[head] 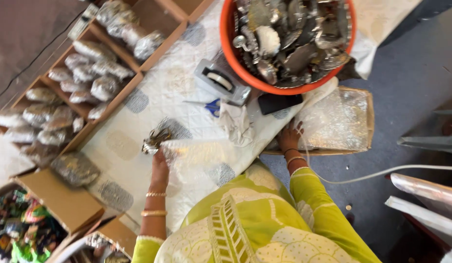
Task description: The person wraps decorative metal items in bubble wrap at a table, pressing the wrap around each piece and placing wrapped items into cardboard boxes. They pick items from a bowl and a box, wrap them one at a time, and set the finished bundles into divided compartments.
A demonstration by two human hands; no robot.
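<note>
Now, left hand (159,170) on bubble wrap (197,156), metal ornament (155,139) just past fingertips

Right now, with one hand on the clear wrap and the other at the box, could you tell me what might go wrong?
1. The left hand pins the bubble wrap sheet beside the small metal ornament; a tug could knock the ornament away.
2. The right hand reaches for wrap in the cardboard box off the table edge; the box might tip.
3. The scissors lie half under a cloth, easy to catch.
</note>
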